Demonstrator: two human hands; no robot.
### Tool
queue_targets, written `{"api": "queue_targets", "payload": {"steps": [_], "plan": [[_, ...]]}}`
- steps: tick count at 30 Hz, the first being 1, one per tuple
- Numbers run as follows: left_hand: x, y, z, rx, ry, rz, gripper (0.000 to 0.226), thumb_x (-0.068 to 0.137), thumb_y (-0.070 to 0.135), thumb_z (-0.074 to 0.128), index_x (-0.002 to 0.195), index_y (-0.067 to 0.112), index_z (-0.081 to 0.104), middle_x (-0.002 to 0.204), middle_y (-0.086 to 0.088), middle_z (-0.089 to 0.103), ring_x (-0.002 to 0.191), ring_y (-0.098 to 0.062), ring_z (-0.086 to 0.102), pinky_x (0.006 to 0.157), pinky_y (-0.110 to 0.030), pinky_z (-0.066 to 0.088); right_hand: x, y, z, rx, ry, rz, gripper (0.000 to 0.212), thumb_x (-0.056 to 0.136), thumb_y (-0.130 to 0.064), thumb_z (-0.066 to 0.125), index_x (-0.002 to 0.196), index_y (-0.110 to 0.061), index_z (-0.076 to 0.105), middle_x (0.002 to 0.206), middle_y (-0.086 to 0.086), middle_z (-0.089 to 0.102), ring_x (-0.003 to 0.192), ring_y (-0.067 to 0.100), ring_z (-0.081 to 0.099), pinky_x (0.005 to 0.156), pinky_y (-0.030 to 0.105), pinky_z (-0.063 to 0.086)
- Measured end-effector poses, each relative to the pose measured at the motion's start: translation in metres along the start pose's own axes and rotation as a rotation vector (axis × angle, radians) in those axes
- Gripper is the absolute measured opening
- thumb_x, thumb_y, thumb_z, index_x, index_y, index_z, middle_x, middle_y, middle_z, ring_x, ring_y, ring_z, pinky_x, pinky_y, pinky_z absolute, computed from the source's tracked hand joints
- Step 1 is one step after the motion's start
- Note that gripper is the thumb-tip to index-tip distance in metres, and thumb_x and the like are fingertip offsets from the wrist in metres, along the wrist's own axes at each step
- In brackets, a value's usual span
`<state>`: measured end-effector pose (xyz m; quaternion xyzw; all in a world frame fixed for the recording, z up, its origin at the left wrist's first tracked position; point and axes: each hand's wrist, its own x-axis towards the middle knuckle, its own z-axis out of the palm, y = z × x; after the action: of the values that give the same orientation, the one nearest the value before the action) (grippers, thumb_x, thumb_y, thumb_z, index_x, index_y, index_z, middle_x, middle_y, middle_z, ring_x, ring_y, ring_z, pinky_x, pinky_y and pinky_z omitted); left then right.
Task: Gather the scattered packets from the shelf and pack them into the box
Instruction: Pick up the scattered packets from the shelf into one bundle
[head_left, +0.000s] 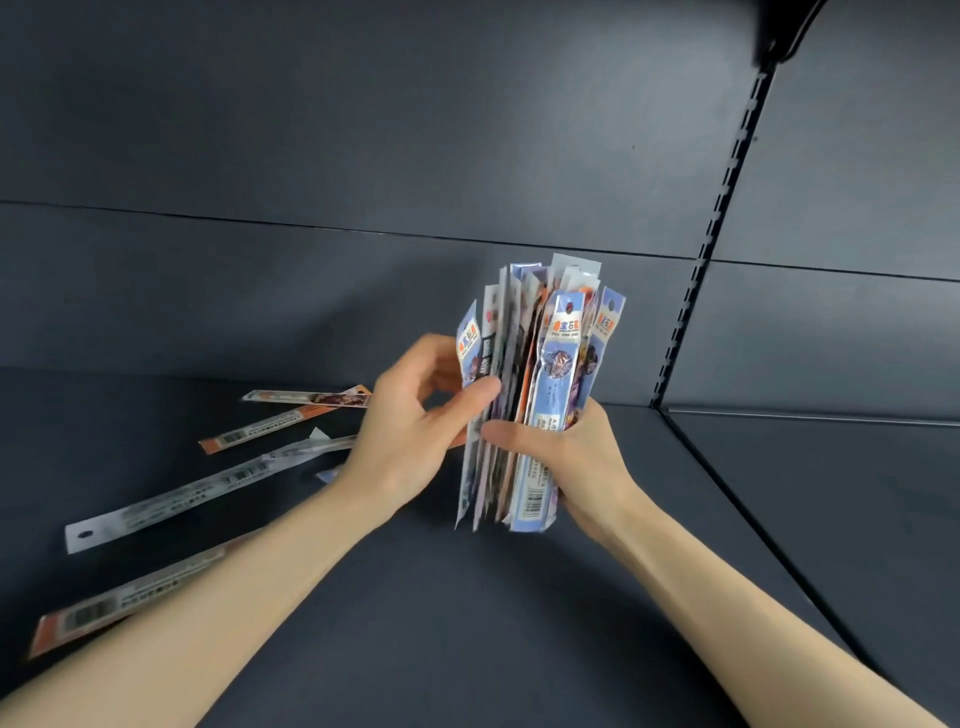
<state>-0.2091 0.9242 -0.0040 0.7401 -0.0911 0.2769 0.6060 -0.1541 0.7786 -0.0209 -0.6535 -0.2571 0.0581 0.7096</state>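
Two bare forearms come in from the bottom edge, nearest the lens, and meet at a bundle of long narrow packets. The right hand has its fingers wrapped around the lower half of the bundle, thumb across the front. The left hand presses thumb and fingers against the bundle's left side, closed on it. The bundle stands upright above the shelf, long axis vertical, hang-hole ends up, barcode ends down. The front packets are light blue with orange tops bearing Chinese characters too small to read surely.

The shelf is flat, matte and dark grey, with a dark grey back panel and a slotted upright at right. Left of the hands, loose packets lie flat on the shelf, fanned, long axes running from lower left to upper right; some are orange-edged, one white with a hang hole at its near end. The nearest lies partly under the left forearm.
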Motion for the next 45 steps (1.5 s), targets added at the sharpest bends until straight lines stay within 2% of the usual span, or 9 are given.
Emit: {"api": "queue_targets", "payload": {"steps": [6,12,16,23,27,30,35,41,45], "plan": [[0.007,-0.003,-0.01,-0.13,-0.142,-0.161,0.051,0.068,0.03,0.071,0.112,0.007,0.059,0.107,-0.01,0.071,0.095,-0.023,0.07,0.076,-0.046,0.059,0.0,0.002,0.002,-0.073,-0.065,-0.004,0.052,0.066,-0.002,0.081,0.113,-0.012,0.063,0.103,0.004,0.074,0.095,0.019,0.072,0.084,0.035,0.058],[0.017,0.002,-0.02,-0.025,-0.258,-0.175,0.044,0.068,0.036,0.067,0.106,0.016,0.062,0.101,-0.007,0.071,0.08,-0.016,0.07,0.057,-0.028,0.057,0.002,0.002,0.002,-0.076,-0.08,-0.019,0.051,0.06,-0.007,0.079,0.109,-0.014,0.065,0.101,0.003,0.075,0.093,0.02,0.072,0.081,0.033,0.058],[0.02,0.001,-0.021,0.052,-0.321,-0.173,0.041,0.067,0.04,0.067,0.102,0.019,0.065,0.1,-0.01,0.071,0.084,-0.023,0.071,0.057,-0.03,0.058,0.0,0.002,0.002,-0.089,-0.119,-0.014,0.053,0.06,-0.007,0.08,0.11,-0.014,0.065,0.102,0.003,0.075,0.094,0.019,0.072,0.081,0.03,0.058],[0.018,0.007,-0.022,0.007,-0.343,-0.118,0.037,0.063,0.027,0.073,0.097,0.015,0.065,0.102,-0.018,0.068,0.075,-0.014,0.068,0.055,-0.023,0.055,-0.001,0.003,0.004,-0.109,-0.147,0.009,0.049,0.06,-0.006,0.079,0.106,-0.017,0.067,0.1,0.0,0.075,0.094,0.016,0.072,0.078,0.027,0.057],[0.021,0.01,-0.023,0.004,-0.322,-0.042,0.045,0.061,0.025,0.076,0.102,0.01,0.063,0.102,-0.02,0.066,0.077,-0.019,0.066,0.058,-0.025,0.056,0.002,-0.001,0.0,-0.081,-0.132,-0.037,0.053,0.061,-0.005,0.08,0.11,-0.018,0.065,0.104,0.002,0.074,0.099,0.019,0.071,0.085,0.033,0.057],[0.02,0.006,-0.022,0.027,-0.351,-0.073,0.041,0.064,0.022,0.076,0.102,0.011,0.063,0.101,-0.017,0.066,0.078,-0.018,0.066,0.059,-0.026,0.057,0.0,0.001,0.002,-0.129,-0.148,0.0,0.052,0.06,-0.005,0.08,0.108,-0.016,0.066,0.101,0.002,0.075,0.096,0.017,0.071,0.082,0.031,0.057],[0.023,0.01,-0.02,0.045,-0.41,-0.134,0.027,0.075,0.019,0.074,0.097,0.03,0.064,0.088,0.02,0.074,0.087,0.002,0.069,0.069,-0.009,0.05,0.0,0.004,0.003,-0.153,-0.116,0.013,0.048,0.066,0.005,0.08,0.106,-0.017,0.066,0.099,0.0,0.075,0.092,0.014,0.072,0.077,0.026,0.057],[0.022,0.009,0.003,-0.217,-0.375,-0.217,0.04,0.072,0.021,0.073,0.109,0.027,0.059,0.101,0.006,0.073,0.098,-0.012,0.07,0.083,-0.027,0.056,0.0,-0.001,0.007,-0.135,-0.132,-0.024,0.056,0.061,0.0,0.081,0.113,-0.009,0.061,0.09,-0.003,0.074,0.088,0.011,0.072,0.071,0.022,0.055],[0.018,0.002,0.011,-0.198,-0.348,-0.215,0.04,0.073,0.029,0.072,0.11,0.034,0.056,0.099,0.012,0.072,0.094,-0.003,0.069,0.078,-0.018,0.054,-0.001,-0.001,0.007,-0.167,-0.193,0.008,0.061,0.067,0.005,0.08,0.121,-0.013,0.057,0.104,0.001,0.072,0.095,0.007,0.07,0.074,0.019,0.055]]}}
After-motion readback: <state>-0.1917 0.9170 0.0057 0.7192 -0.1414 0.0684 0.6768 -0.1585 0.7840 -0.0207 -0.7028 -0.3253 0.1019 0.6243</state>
